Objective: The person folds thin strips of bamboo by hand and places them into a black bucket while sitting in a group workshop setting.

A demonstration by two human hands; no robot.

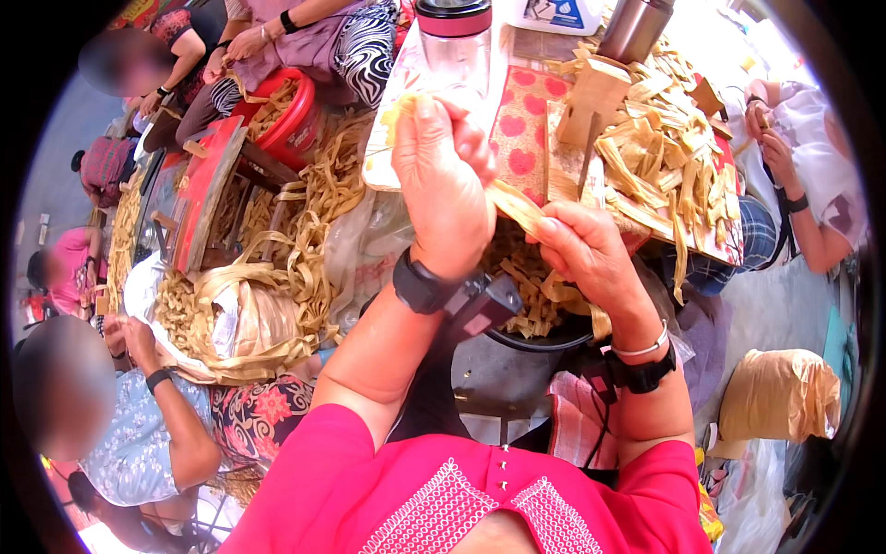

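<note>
My left hand (439,166) pinches pale yellow dried plant fibre between thumb and fingers, above the near edge of a low table (387,163). A flat strip of the same fibre (516,204) runs from beneath that hand to my right hand (588,246), which grips its end. A black tub (533,343) holding short fibre pieces (529,305) stands below my hands, partly hidden by my left wrist gear. Beyond my right hand, loose flat strips (644,131) are heaped around a wooden block (595,97) beside a red-spotted mat (522,124).
A clear jar (453,59) and a metal flask (635,28) stand at the back. Long plaited fibre (311,291) fills the left, with a red bucket (304,121) and red-topped wooden stool (214,187). Several people sit around, some handling fibre. A brown paper bag (779,398) lies right.
</note>
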